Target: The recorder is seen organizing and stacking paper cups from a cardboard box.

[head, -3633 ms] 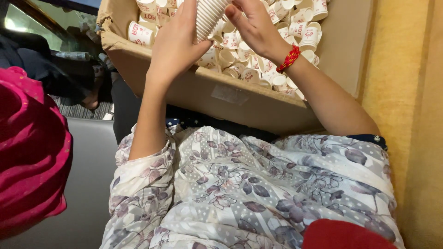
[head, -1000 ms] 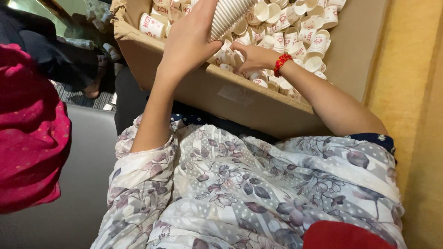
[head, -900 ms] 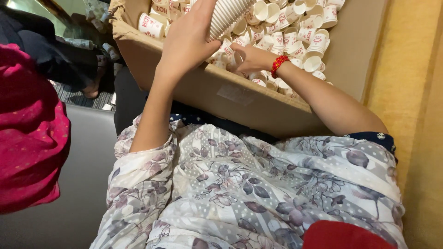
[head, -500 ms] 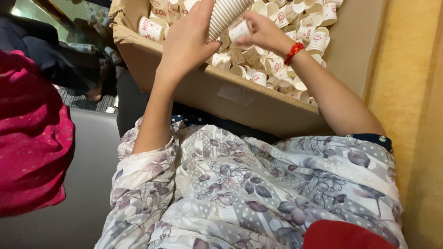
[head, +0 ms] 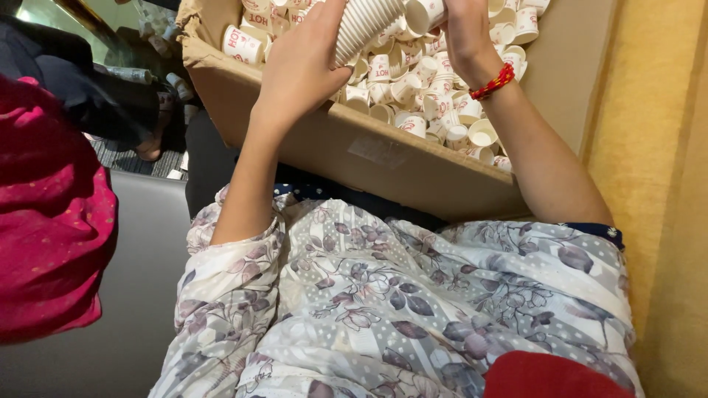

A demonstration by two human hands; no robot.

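left hand (head: 302, 66): raised over the near edge of the box, fingers curled around the lower part of a stack of paper cups (head: 363, 26), thumb pressed against its side; closed on the stack.
stack of paper cups: white, ribbed, nested one in another, tilted so its upper end leans to the right towards the other hand; held above the box, clear of the loose cups below.
right hand (head: 463, 33): up at the top edge of the view, fingers partly cut off; it grips a single paper cup (head: 424, 13) just beside the top end of the stack.
single paper cup: white, lying on its side with its open mouth turned towards the stack; whether it already touches the stack i cannot tell.
bracelet (head: 493, 81): red beaded band on the right wrist.
cardboard box (head: 383, 155): brown, open, resting across the lap; its near wall runs under both forearms.
loose cups (head: 424, 103): many small white cups with red print, heaped every way inside the box, some on their sides, some mouth up.
lap: covered by a pale floral cloth (head: 398, 295) with grey and mauve leaves.
left edge: a dark pink cloth (head: 48, 221) beside the person.
right edge: a yellow wall (head: 656, 147).
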